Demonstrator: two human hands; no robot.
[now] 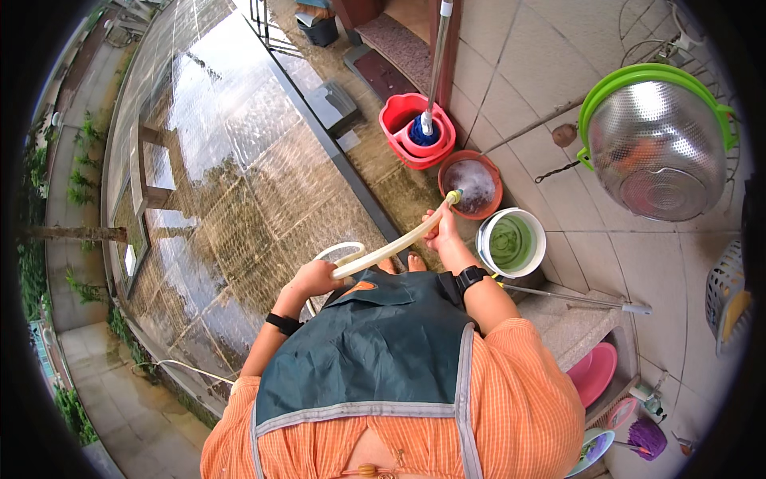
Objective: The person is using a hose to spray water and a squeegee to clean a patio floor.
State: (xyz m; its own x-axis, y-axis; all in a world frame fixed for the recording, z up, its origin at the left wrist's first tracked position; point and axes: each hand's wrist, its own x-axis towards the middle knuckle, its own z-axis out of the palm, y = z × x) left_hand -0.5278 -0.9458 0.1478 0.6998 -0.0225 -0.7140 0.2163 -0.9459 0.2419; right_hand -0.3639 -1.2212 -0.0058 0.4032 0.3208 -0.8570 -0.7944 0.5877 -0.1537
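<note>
A cream-coloured garden hose (395, 246) runs between my two hands. My right hand (441, 230) grips it just behind its yellow-green nozzle (453, 196). Farther back along the hose, my left hand (314, 278) is closed around it by my waist. The nozzle points into a round terracotta-coloured basin (497, 206), where white, foamy water churns. Beside that basin stands a white bucket (541, 242) with greenish water in it. A red mop bucket (392, 143) sits on the far side, holding a blue mop head (423, 133) in its round inner section.
Wet paving (281, 197) spreads to the left, bordered by a dark raised strip (353, 179). On the tiled wall at right hangs a steel colander (655, 143) with a green rim. A stone sink (574, 326) holds a pink basin (595, 371). A doormat (383, 73) lies by the doorway.
</note>
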